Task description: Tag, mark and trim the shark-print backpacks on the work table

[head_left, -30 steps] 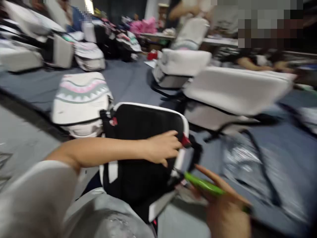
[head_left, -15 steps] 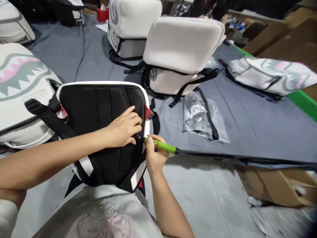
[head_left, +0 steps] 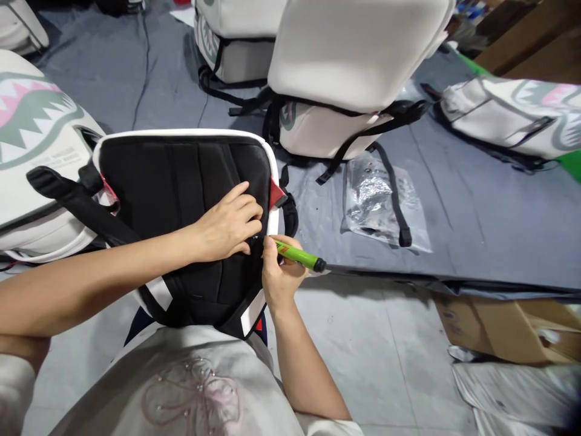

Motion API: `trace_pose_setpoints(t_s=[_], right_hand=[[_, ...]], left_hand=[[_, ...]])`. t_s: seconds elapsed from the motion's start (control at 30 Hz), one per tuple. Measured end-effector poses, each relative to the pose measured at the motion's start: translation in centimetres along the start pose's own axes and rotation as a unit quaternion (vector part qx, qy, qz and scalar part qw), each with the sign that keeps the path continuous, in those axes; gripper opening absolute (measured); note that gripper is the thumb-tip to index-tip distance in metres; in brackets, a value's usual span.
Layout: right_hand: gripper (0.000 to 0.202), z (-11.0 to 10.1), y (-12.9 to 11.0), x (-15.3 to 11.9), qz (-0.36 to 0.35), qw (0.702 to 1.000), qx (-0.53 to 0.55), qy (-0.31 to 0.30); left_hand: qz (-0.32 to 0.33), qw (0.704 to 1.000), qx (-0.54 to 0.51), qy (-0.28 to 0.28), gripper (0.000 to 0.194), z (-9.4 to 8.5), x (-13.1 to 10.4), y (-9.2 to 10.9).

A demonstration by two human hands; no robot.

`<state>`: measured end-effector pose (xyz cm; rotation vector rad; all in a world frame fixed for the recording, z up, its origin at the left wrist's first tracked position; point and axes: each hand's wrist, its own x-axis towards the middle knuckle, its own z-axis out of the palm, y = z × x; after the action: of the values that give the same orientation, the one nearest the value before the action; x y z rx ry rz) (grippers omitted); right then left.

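Note:
A white-edged backpack (head_left: 145, 175) rests at the table's edge against my body, its black padded back panel facing up. Across that panel lies my left hand (head_left: 227, 225), fingers spread and pressing near the right side. My right hand (head_left: 282, 272) grips a green marker pen (head_left: 299, 255) at the backpack's right edge. The pen's black end points right; its tip is hidden by my fingers and the black fabric. A red tab (head_left: 276, 194) sticks out of the edge just above my hands. One black shoulder strap (head_left: 86, 206) loops out on the left.
Behind stand white backpacks, one nearby (head_left: 349, 54). A shark-mouth patterned backpack (head_left: 40, 145) is at left, another (head_left: 512, 115) at right. A clear plastic bag (head_left: 372, 200) lies on the grey-covered table (head_left: 481, 224). On the floor sits a cardboard box (head_left: 494, 330).
The view has tilted down and closer, so the table's things shift outward. My left hand stays on the panel; my right hand has moved slightly along the edge with the marker pen.

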<state>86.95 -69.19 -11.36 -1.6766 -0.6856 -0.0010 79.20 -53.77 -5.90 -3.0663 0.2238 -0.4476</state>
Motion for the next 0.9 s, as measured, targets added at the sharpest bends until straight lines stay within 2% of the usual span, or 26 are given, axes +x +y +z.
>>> trace_pose_setpoints(t_s=[0.37, 0.57, 0.9], right_hand=[[0.018, -0.1, -0.3, 0.4, 0.014, 0.999, 0.006, -0.033], [0.018, -0.2, -0.5, 1.0, -0.023, 0.999, -0.024, -0.029], [0.019, -0.4, -0.6, 1.5, -0.020, 0.998, -0.027, -0.061]], left_hand=[[0.008, 1.000, 0.006, 0.011, 0.034, 0.2, -0.4, 0.1], [0.013, 0.999, 0.005, 0.029, 0.034, 0.4, -0.4, 0.0], [0.015, 0.999, 0.007, 0.039, 0.034, 0.5, -0.2, -0.1]])
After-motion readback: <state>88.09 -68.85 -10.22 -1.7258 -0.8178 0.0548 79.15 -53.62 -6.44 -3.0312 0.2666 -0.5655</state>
